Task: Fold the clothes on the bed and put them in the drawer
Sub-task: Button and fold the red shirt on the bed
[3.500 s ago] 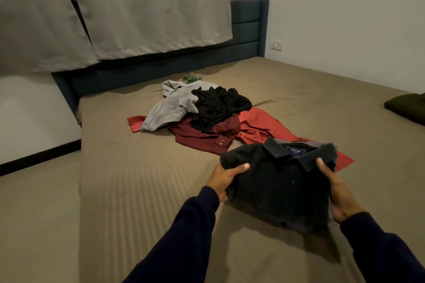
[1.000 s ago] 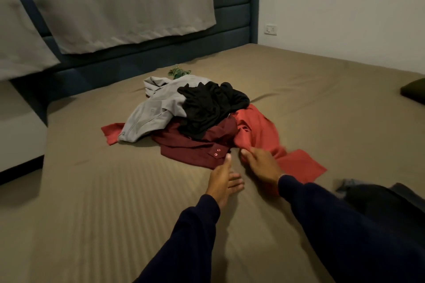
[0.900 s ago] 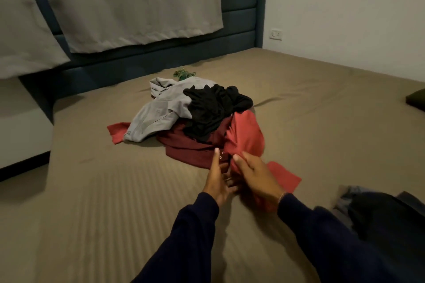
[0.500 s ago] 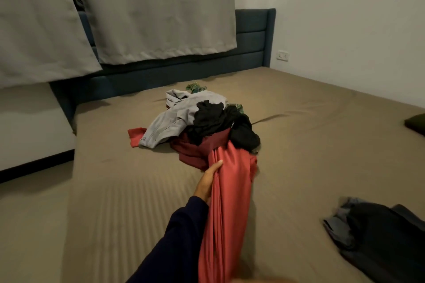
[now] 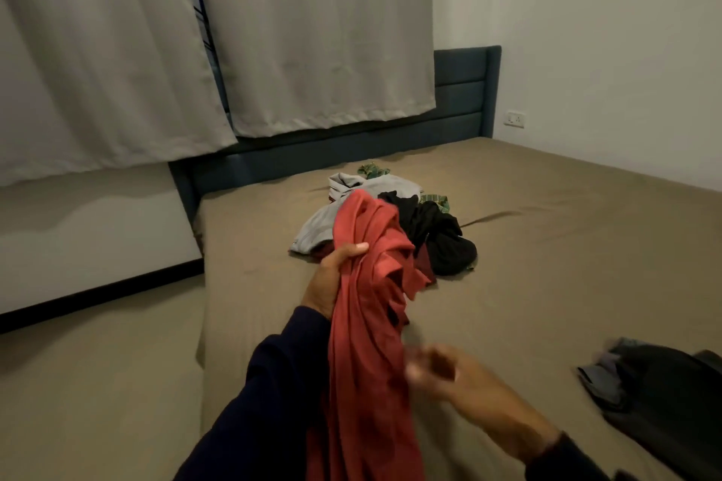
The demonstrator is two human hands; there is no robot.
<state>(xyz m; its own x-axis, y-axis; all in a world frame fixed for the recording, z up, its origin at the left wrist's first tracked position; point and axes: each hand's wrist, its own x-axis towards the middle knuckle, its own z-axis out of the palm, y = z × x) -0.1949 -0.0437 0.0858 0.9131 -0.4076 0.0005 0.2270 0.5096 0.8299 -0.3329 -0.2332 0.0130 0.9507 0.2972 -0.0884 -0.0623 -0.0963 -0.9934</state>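
My left hand (image 5: 332, 281) grips a bunched red garment (image 5: 367, 324) and holds it up above the bed (image 5: 566, 266); the cloth hangs down over my forearm. My right hand (image 5: 461, 383) is blurred, just right of the hanging cloth, with fingers apart and nothing visibly in it. Behind the red garment lies the pile: a grey garment (image 5: 320, 226), a black garment (image 5: 441, 238), a dark red shirt (image 5: 424, 266) and a bit of green checked cloth (image 5: 373, 170). A folded dark shirt (image 5: 664, 394) lies at the right.
A dark blue headboard (image 5: 465, 98) stands behind the bed under grey curtains (image 5: 312, 31). The floor (image 5: 97, 383) runs along the bed's left edge. A wall socket (image 5: 515, 118) sits on the white wall at the right.
The folded dark shirt was set down at the right. Both hands reached into the pile, and my left hand has pulled the red garment out and raised it higher.
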